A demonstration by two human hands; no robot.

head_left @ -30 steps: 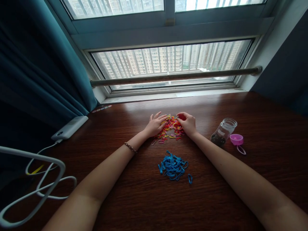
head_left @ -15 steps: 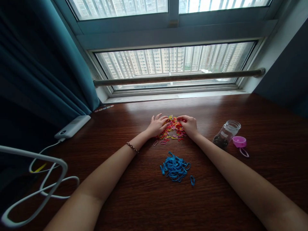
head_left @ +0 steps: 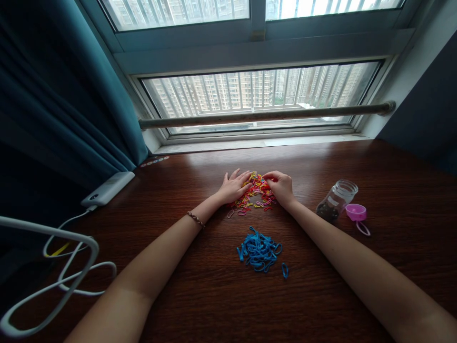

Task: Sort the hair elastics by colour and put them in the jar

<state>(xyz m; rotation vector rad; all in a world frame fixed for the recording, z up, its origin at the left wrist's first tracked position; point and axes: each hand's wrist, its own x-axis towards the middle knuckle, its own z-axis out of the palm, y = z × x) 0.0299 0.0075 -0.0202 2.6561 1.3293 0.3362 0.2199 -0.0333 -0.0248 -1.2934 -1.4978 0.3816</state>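
Near the window edge of the table lies a loose pile of small red, yellow and pink elastic hair ties (head_left: 257, 187). My left hand (head_left: 233, 186) rests on the pile's left side, fingers spread and stretched out. On the right side, my right hand (head_left: 281, 186) has thumb and fingertips pinched together at the pile; whatever they grip is too small to tell. Closer to me sits a separate heap of blue hair ties (head_left: 260, 251), with a single blue hair tie (head_left: 284, 270) lying just right of it.
To the right, beyond my forearm, are a clear jar (head_left: 335, 200) with dark contents, partly hidden, and a pink lid (head_left: 356, 212) with a loop. A white power bank (head_left: 108, 190) with a cable lies at left beside the blue curtain (head_left: 89, 95). A rail (head_left: 264, 116) crosses the window.
Both hands stay almost where they were at the pile. The view shifts very slightly, and the heaps look unchanged.
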